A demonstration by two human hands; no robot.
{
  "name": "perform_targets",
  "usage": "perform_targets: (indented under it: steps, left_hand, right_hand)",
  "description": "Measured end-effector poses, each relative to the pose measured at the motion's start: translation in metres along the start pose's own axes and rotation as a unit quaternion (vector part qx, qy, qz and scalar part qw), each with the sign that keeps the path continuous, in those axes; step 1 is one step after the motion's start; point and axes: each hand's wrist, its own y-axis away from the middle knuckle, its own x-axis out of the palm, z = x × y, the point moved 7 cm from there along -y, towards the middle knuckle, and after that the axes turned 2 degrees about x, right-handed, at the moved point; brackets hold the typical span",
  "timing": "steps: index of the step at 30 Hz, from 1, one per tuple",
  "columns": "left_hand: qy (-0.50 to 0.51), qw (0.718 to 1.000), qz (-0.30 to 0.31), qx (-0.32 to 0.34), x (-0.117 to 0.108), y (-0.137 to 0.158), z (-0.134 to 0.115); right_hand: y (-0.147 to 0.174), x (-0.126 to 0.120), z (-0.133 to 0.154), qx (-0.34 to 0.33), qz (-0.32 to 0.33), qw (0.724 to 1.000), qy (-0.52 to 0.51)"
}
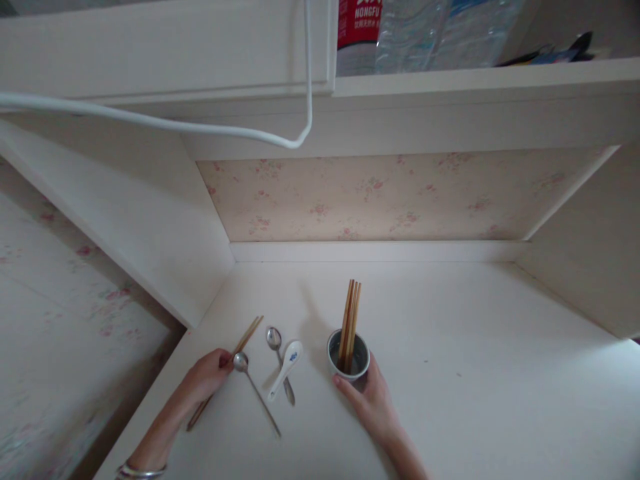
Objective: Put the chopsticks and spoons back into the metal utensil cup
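My right hand [373,403] wraps round the lower side of a round cup [369,357] with a pale rim and dark inside. Several wooden chopsticks [350,320] stand in it, leaning slightly. At the left, my left hand [207,373] has its fingers closed on a pair of chopsticks [249,334] lying slantwise on the white surface. Just right of those fingertips is a long-handled metal spoon [261,402]. Further right, a white ceramic spoon [287,369] with a blue mark lies across a shorter metal spoon [274,338].
The white desktop [475,413] is bounded by a left side panel [150,220] and a right panel [600,247]. Overhead hangs a white cable [200,128] before the cabinet. Plastic-wrapped bottles [425,37] stand on the upper shelf [475,80].
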Motion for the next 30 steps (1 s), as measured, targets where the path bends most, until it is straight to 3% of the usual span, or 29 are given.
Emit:
perform_targets:
  steps: [4, 9, 13, 16, 19, 22, 25, 30]
  left_hand:
    - [0.047, 0.999, 0.006, 0.013, -0.012, -0.009, 0.000]
    - [0.083, 0.990, -0.101, 0.043, -0.056, -0.016, -0.016]
    - [0.159, 0.973, -0.155, 0.063, -0.083, -0.002, -0.066]
    - [0.273, 0.945, -0.126, 0.126, -0.086, 0.019, -0.130]
    - [0.360, 0.907, -0.099, 0.195, -0.079, 0.038, -0.191]
    - [0.400, 0.881, -0.055, 0.246, -0.061, 0.044, -0.235]
    - [0.403, 0.872, -0.028, 0.275, -0.037, 0.037, -0.259]
    - [0.313, 0.898, -0.038, 0.308, 0.005, 0.023, -0.272]
  right_hand:
    - [0.000, 0.001, -0.001, -0.001, 0.012, 1.000, 0.011]
    - [0.000, -0.001, 0.001, -0.006, 0.003, 1.000, 0.013]
    - [-0.001, -0.001, 0.005, -0.011, -0.001, 1.000, 0.025]
    - [-0.001, -0.001, 0.005, -0.016, 0.003, 1.000, 0.026]
    - [0.000, 0.000, 0.004, -0.013, 0.007, 0.999, 0.029]
    - [0.000, 0.000, 0.005, -0.013, 0.005, 0.999, 0.030]
    - [0.000, 0.000, 0.009, -0.020, -0.001, 0.999, 0.027]
    - [0.000, -0.002, 0.013, -0.030, -0.007, 0.999, 0.033]
